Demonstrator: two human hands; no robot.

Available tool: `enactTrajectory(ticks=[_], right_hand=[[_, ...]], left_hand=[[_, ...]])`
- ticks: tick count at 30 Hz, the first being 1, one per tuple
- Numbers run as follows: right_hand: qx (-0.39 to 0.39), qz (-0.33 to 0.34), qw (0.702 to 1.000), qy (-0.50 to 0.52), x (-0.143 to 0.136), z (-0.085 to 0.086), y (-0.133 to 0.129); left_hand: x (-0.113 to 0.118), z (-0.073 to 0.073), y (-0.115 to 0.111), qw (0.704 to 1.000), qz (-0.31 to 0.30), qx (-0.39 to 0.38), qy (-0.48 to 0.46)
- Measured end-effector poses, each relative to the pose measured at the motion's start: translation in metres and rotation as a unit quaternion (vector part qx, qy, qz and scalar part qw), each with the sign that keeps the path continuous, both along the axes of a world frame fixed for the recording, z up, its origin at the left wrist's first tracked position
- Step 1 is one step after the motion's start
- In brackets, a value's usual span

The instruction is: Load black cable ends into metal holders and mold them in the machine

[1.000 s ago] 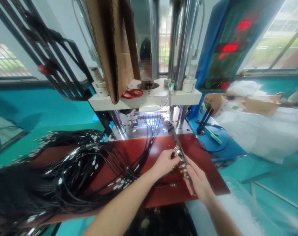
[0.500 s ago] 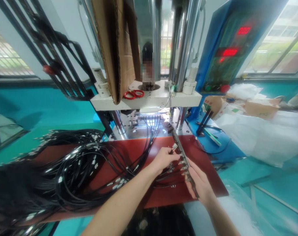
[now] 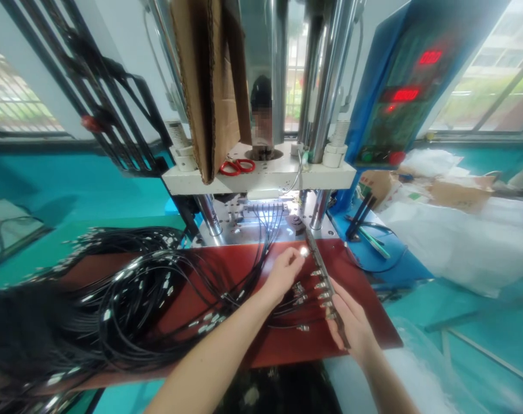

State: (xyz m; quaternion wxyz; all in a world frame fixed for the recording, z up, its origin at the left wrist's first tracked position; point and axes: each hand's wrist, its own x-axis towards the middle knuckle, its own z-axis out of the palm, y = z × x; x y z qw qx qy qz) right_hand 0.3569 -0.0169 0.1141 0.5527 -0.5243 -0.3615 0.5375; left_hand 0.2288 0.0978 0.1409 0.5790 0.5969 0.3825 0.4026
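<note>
My right hand is wrapped round the lower end of a long dark metal bar, tilted over the red board. Several cable ends with metal connectors sit along the bar's left side. Just left of its upper part, my left hand pinches a cable end with a shiny metal connector. Loose connectors lie below that hand. A big bundle of black cables covers the left side of the board.
Behind the board stands a press with a white plate, carrying red-handled scissors and cardboard. Cables run into its lit lower fixture. A blue control box stands right, near white bags.
My left hand has drawn back slightly to the left from the bar, with the connector between its fingertips. My right hand and the bar have hardly moved.
</note>
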Motion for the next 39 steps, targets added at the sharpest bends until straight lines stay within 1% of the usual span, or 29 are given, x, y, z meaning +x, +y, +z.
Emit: enactTrajectory(ticks=[3, 8, 12, 16, 19, 21, 24, 25, 27, 30, 31, 36, 39], right_hand=[[0.001, -0.004, 1.000, 0.016, 0.002, -0.002, 0.000], [0.002, 0.009, 1.000, 0.013, 0.003, -0.002, 0.000], [-0.001, 0.014, 1.000, -0.022, 0.000, 0.001, 0.000], [0.023, 0.026, 0.995, -0.089, -0.005, 0.003, 0.001], [0.025, 0.028, 0.996, -0.085, -0.005, 0.002, 0.001], [0.018, 0.026, 0.998, -0.057, -0.003, 0.001, 0.000], [0.014, 0.018, 1.000, -0.016, -0.001, 0.000, 0.000], [0.015, 0.012, 1.000, -0.008, -0.001, 0.000, 0.000], [0.015, 0.000, 1.000, -0.002, -0.002, 0.001, 0.000], [0.019, -0.009, 1.000, -0.008, -0.004, 0.003, 0.000], [0.019, -0.008, 1.000, -0.012, -0.005, 0.004, 0.000], [0.002, 0.010, 0.999, -0.031, -0.004, 0.007, 0.001], [0.003, 0.017, 0.998, -0.063, -0.006, 0.012, 0.001]], left_hand=[[0.000, 0.001, 0.002, 0.999, -0.017, 0.019, 0.034], [0.002, 0.002, 0.004, 0.999, -0.032, -0.001, 0.041], [0.004, 0.002, 0.007, 0.999, -0.025, -0.016, 0.041], [0.002, 0.002, 0.007, 0.999, -0.020, 0.004, 0.043], [-0.001, 0.005, 0.005, 0.999, -0.028, 0.008, 0.030], [-0.003, 0.009, 0.003, 0.999, -0.027, -0.031, 0.002], [-0.005, 0.013, 0.004, 0.994, 0.010, -0.105, -0.022], [-0.006, 0.012, 0.006, 0.993, 0.020, -0.112, -0.018], [-0.006, 0.009, 0.009, 0.997, 0.028, -0.078, 0.001], [-0.006, 0.002, 0.012, 1.000, 0.010, 0.000, 0.024], [-0.005, 0.000, 0.013, 0.999, 0.002, 0.014, 0.029], [-0.005, 0.002, 0.013, 0.999, -0.023, 0.007, 0.032], [-0.006, 0.003, 0.016, 0.999, -0.027, 0.012, 0.037]])
